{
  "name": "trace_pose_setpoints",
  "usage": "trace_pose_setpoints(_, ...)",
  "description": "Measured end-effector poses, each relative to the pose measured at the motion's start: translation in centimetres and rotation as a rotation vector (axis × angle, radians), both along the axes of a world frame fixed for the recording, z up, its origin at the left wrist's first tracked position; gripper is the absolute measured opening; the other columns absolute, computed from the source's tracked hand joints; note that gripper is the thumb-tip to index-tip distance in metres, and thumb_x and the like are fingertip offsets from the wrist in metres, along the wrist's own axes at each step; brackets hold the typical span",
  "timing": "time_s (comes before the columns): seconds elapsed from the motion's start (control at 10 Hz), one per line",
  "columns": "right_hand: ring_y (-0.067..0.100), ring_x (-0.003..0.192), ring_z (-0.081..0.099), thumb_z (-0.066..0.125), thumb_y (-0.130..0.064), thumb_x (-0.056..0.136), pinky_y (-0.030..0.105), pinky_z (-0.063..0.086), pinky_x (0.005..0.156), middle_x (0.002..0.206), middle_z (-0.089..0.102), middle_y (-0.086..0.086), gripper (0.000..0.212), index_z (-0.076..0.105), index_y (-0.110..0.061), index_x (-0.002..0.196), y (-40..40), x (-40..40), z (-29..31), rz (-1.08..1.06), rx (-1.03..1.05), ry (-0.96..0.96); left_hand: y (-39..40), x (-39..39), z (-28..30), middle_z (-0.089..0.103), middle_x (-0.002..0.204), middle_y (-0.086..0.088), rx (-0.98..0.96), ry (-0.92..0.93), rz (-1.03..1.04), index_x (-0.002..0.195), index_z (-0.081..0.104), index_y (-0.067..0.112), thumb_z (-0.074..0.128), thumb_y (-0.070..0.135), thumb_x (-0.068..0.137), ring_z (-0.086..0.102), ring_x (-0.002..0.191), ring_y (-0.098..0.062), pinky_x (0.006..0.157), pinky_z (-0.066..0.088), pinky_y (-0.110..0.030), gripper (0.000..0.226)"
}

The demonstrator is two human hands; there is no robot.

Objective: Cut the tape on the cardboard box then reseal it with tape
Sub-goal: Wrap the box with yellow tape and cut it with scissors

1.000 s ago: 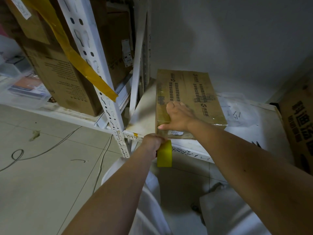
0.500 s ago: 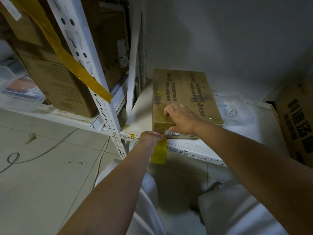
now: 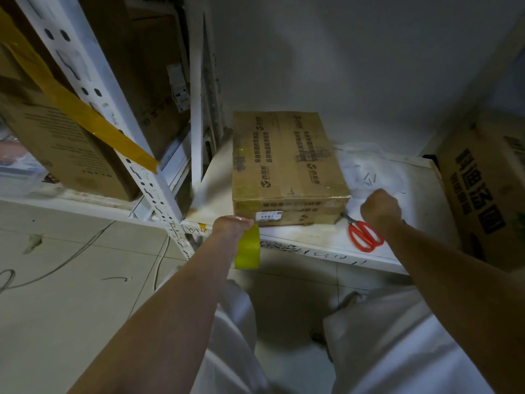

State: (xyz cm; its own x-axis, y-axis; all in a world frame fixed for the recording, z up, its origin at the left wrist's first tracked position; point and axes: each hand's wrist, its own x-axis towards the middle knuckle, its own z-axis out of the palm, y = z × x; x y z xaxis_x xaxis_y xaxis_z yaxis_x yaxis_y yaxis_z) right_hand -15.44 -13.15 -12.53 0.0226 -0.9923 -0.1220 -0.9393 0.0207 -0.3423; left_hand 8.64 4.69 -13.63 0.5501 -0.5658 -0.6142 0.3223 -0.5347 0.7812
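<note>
- The cardboard box (image 3: 287,166) sat flat in the middle of the frame on a white shelf (image 3: 321,240), closed, with glossy clear tape shining along its near top edge and dark print running across its top.
- A small white label (image 3: 267,216) showed on the box's near side, by the lower left corner.
- The left hand (image 3: 231,227) was curled round a roll of yellow tape (image 3: 248,248), just left of centre; the roll hung down past the shelf's front edge, just beside that lower left corner of the box.
- The right hand (image 3: 380,209) was at centre right, off the box, its fingers curled in a fist over the shelf; I could not tell whether it held anything.
- Red-handled scissors (image 3: 365,236) lay on the shelf just below and left of that fist, blades pointing toward the box's near right corner.
- A crumpled clear plastic bag (image 3: 366,166) lay behind the right hand, next to the box.
- At the upper left stood a white perforated rack post (image 3: 113,115) with a strip of yellow tape (image 3: 76,109) slanting across it, and brown cartons (image 3: 56,143) behind.
- Another printed carton (image 3: 488,189) stood at the right edge.
</note>
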Motion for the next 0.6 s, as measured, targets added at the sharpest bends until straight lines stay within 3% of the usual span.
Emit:
trace_pose_setpoints(0.1,0.031,0.095,0.062,0.056,-0.024,0.093,0.035,0.05,0.079,0.094,0.06,0.014,0.028,0.062,0.0,0.106,1.2,-1.0,-2.9,0.168,0.159,0.197,-0.1,-0.2,0.1,0.06,0.127,-0.023,0.028,-0.02,-0.017,0.119,0.06,-0.004,0.063,0.0,0.086,0.06,0.102,-0.027,0.092,0.048,-0.039,0.033)
trace_pose_setpoints(0.2,0.031,0.105,0.057,0.049,-0.028,0.096,0.035,0.048,0.083,0.113,0.058,0.016,0.033,0.059,-0.003,0.115,2.3,-0.3,-3.8,0.183,0.091,0.262,-0.1,-0.3,0.2,0.06,0.127,-0.022,0.044,-0.027,-0.016,0.12,0.059,-0.003,0.063,0.002,0.087,0.058,0.118,-0.035,0.091,0.049,-0.038,0.034)
trace_pose_setpoints(0.3,0.03,0.112,0.05,0.045,-0.034,0.097,0.036,0.046,0.087,0.119,0.054,0.014,0.037,0.055,-0.006,0.119,2.7,0.0,-3.9,0.098,0.062,0.355,-0.1,-0.3,0.2,0.059,0.128,-0.021,0.046,-0.022,-0.022,0.121,0.059,-0.002,0.063,0.004,0.088,0.057,0.119,-0.035,0.091,0.048,-0.037,0.034)
trace_pose_setpoints(0.4,0.021,0.086,0.058,0.046,-0.04,0.096,0.028,0.047,0.072,0.09,0.06,0.005,0.036,0.065,-0.011,0.108,2.9,-0.4,-3.9,0.084,0.106,0.355,-0.1,-0.3,0.4,0.059,0.129,-0.021,0.06,-0.028,-0.017,0.121,0.059,-0.002,0.062,0.004,0.088,0.057,0.12,-0.034,0.088,0.047,-0.035,0.033)
trace_pose_setpoints(0.5,0.016,0.076,0.053,0.051,-0.041,0.094,0.024,0.042,0.063,0.081,0.055,-0.001,0.03,0.064,-0.015,0.103,3.1,-0.8,-3.3,0.106,0.098,0.352,0.0,-0.3,0.4,0.06,0.127,-0.021,0.056,-0.023,-0.011,0.119,0.06,-0.001,0.063,0.003,0.087,0.058,0.118,-0.034,0.09,0.049,-0.036,0.032)
trace_pose_setpoints(0.6,0.019,0.078,0.056,0.045,-0.053,0.092,0.027,0.046,0.065,0.081,0.057,0.001,0.043,0.062,-0.013,0.094,2.4,-1.7,-3.5,0.027,0.151,0.314,0.1,-0.5,0.5,0.06,0.126,-0.022,0.047,-0.013,-0.003,0.119,0.06,-0.002,0.062,0.002,0.087,0.058,0.118,-0.035,0.09,0.049,-0.037,0.032)
